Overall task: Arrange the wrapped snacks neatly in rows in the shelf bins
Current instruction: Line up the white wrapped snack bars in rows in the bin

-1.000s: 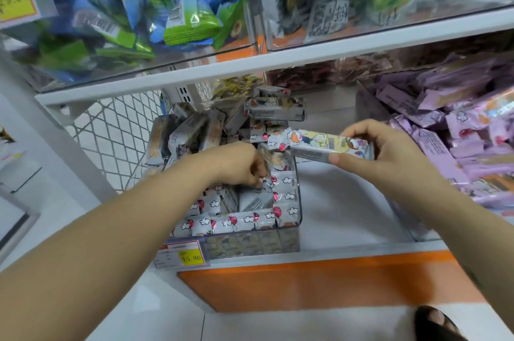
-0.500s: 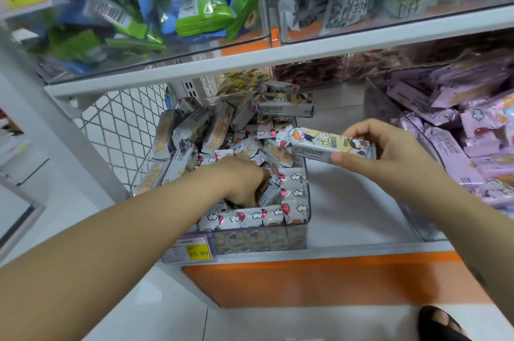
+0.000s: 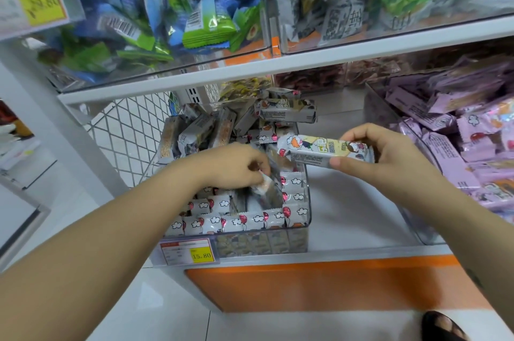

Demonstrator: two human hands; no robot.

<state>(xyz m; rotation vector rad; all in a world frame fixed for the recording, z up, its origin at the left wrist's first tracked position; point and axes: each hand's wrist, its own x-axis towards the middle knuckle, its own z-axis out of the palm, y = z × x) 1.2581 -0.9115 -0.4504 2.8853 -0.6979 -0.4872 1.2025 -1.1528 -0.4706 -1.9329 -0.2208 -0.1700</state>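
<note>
Orange panel (image 3: 319, 285) sits nearest, under the shelf (image 3: 347, 215) lip with its price tag (image 3: 189, 253). Just above, the bin (image 3: 308, 201) shows a front row (image 3: 244, 222) of packs standing on end, tight side by side. My left grip (image 3: 236, 165) is down in the bin, fingers curled, pinching the end of one pack (image 3: 264, 181) at the edge of a dark gap (image 3: 261, 198) behind that row. My right grip (image 3: 389, 157) holds a bar (image 3: 322, 148) level by its right end, thumb under and fingers over, just above the bin's right wall.

I judge the step is to seat this pack upright, then feed the bar in. To do it well I should square the pack with its neighbours, press it flush, and leave the gap open for the bar. Farther back a loose pile (image 3: 200, 132) leans every way and may slide if nudged. Purple packs (image 3: 445, 132) fill the next bin to the right.
</note>
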